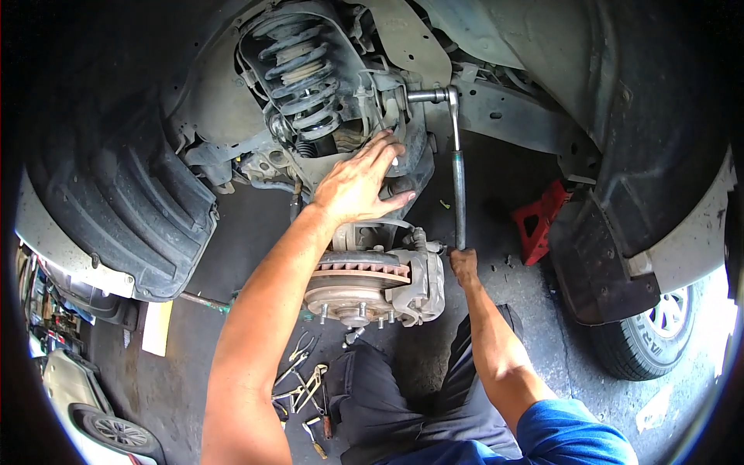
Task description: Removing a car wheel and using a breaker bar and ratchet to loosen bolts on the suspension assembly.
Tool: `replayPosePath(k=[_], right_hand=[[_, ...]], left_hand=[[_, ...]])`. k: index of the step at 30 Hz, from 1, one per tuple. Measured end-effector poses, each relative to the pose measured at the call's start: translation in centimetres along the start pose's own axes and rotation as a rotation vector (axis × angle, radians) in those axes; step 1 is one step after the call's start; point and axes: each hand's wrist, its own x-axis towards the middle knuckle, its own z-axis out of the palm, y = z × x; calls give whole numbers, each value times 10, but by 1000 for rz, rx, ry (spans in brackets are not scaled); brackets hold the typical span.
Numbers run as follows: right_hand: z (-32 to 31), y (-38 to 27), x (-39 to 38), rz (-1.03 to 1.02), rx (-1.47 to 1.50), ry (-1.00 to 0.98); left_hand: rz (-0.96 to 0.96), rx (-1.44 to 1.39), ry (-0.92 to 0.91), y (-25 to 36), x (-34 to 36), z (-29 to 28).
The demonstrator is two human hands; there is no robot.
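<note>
My right hand (pixel 465 267) is closed round the lower end of a long-handled ratchet wrench (pixel 459 198). Its handle runs up to a head with a socket (pixel 426 96) pointing left, set against the suspension mount beside the frame. My left hand (pixel 363 182) lies with fingers stretched and thumb apart on the upper control arm area (pixel 318 165), below the coil spring (pixel 301 77); what its fingertips touch is partly hidden. Below both hands sits the brake disc (pixel 353 273) with bare wheel studs, and the caliper (pixel 425 285) is on its right side.
A red jack stand (pixel 540 222) stands right of the wrench. Wheel-arch liners (pixel 132 194) hang at both sides. A loose wheel (pixel 659 337) rests at the right. Several pliers and hand tools (pixel 310 387) lie on the floor left of my legs. Another car (pixel 85 411) is at the lower left.
</note>
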Motion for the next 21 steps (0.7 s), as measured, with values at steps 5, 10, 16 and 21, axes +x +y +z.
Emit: replayPosePath(k=[5, 10, 16, 21], right_hand=[[-25, 17, 14, -52, -91, 174], [-9, -15, -15, -59, -80, 101], [6, -5, -8, -231, -126, 7], [-25, 31, 140, -402, -491, 256]], left_hand=[[-257, -196, 11, 25, 63, -10], [17, 106, 27, -14, 147, 21], [70, 333, -218, -72, 172, 53], [157, 175, -130, -37, 222, 59]])
